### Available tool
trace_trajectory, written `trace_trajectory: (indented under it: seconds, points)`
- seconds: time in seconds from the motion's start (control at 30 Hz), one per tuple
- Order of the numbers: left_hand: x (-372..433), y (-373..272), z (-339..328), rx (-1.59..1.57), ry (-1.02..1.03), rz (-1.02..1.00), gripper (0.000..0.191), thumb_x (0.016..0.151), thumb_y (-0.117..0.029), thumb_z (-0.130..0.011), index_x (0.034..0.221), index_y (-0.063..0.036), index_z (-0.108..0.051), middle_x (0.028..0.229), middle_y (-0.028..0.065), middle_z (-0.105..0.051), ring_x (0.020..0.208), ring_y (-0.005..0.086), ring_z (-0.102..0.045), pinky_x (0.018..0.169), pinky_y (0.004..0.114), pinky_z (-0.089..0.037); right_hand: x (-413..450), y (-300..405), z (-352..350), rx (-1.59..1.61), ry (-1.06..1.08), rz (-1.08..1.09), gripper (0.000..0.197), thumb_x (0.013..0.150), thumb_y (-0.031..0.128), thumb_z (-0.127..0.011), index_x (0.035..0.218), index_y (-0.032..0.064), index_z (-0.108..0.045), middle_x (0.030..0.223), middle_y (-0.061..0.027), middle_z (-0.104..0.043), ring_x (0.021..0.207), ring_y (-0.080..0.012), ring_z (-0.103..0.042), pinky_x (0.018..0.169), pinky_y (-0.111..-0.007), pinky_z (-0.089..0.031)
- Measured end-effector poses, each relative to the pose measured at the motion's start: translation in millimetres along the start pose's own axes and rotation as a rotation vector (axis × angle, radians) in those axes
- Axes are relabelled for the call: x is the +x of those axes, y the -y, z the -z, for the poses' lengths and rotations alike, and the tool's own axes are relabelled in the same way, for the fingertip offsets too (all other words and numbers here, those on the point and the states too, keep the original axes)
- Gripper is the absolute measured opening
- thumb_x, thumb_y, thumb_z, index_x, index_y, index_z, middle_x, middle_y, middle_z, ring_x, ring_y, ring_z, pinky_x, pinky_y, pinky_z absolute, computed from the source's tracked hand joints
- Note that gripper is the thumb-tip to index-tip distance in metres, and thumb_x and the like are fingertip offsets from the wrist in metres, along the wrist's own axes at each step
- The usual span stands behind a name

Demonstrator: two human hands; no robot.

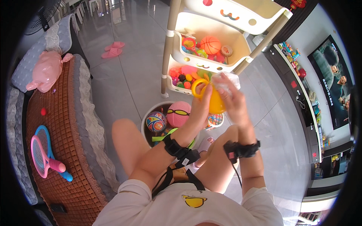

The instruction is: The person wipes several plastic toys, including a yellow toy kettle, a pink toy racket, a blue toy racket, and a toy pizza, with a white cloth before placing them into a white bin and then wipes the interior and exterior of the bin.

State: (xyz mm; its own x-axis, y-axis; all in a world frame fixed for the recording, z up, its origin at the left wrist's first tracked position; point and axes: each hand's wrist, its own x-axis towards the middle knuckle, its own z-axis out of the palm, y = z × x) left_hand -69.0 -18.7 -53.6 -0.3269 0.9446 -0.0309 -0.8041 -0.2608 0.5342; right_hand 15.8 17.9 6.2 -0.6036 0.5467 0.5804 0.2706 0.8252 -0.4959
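My left hand [202, 106] grips a yellow plastic toy [216, 103] by its side, near its orange-yellow ring handle. A crumpled white tissue or wipe [230, 82] is in my right hand [232, 99], which presses it against the toy's upper right side; that hand is slightly blurred. Behind the toy stands a cream toy rack with a middle bin [209, 63] and a lower bin [179, 88]. Below my left forearm is a round tub [147, 111] holding a pink ball [178, 114] and a multicoloured ball [155, 121].
At the left, a couch with a brown woven mat [79, 158] bears pink and blue toy rackets [39, 155], a small red ball [43, 111] and a pink bag [48, 70]. Pink slippers [113, 50] lie on the floor. A long TV cabinet [294, 96] runs along the right.
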Motion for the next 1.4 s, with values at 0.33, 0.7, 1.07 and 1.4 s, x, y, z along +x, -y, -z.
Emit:
trace_trajectory:
  seconds: [0.33,0.7,1.07,1.4]
  points:
    - [0.6,-46.9,-11.4,-0.259,0.115,0.279,0.050,0.081,-0.055,-0.040,0.108,-0.0132,-0.046,0.102,0.0067,-0.055,0.090,0.0204,-0.055,0.069,0.039,-0.048,-114.2,-55.4,-8.8,0.361,-0.175,-0.307,0.023,0.086,0.015,-0.043,0.100,-0.0002,-0.054,0.094,-0.0071,-0.057,0.085,-0.0190,-0.053,0.075,-0.029,-0.042]
    - [8.1,3.1,25.6,0.804,-0.030,-0.984,0.049,0.064,-0.007,-0.070,0.106,-0.0038,-0.044,0.099,0.0112,-0.054,0.090,0.0228,-0.054,0.080,0.033,-0.044,-27.3,-14.0,-70.1,1.511,-0.475,-0.817,0.030,0.091,0.021,-0.033,0.114,0.0037,-0.042,0.109,-0.0112,-0.050,0.100,-0.0226,-0.050,0.087,-0.034,-0.041]
    - [7.1,-32.0,101.0,1.522,-0.059,-1.104,0.054,0.055,-0.013,-0.076,0.101,-0.0069,-0.049,0.100,0.0137,-0.053,0.090,0.0302,-0.052,0.079,0.035,-0.043,-70.3,-6.4,-42.5,1.634,-0.125,-1.078,0.028,0.089,0.018,-0.039,0.112,0.0023,-0.045,0.107,-0.0117,-0.052,0.099,-0.0235,-0.052,0.085,-0.038,-0.042]
    - [-44.6,39.2,223.4,2.002,1.044,0.069,0.064,0.055,-0.039,-0.068,0.111,-0.0142,-0.050,0.109,0.0122,-0.047,0.106,0.0307,-0.041,0.093,0.047,-0.025,-69.9,-92.1,63.0,1.403,-0.361,-0.946,0.031,0.089,0.023,-0.037,0.109,0.0020,-0.047,0.103,-0.0087,-0.054,0.096,-0.0194,-0.052,0.085,-0.035,-0.041]
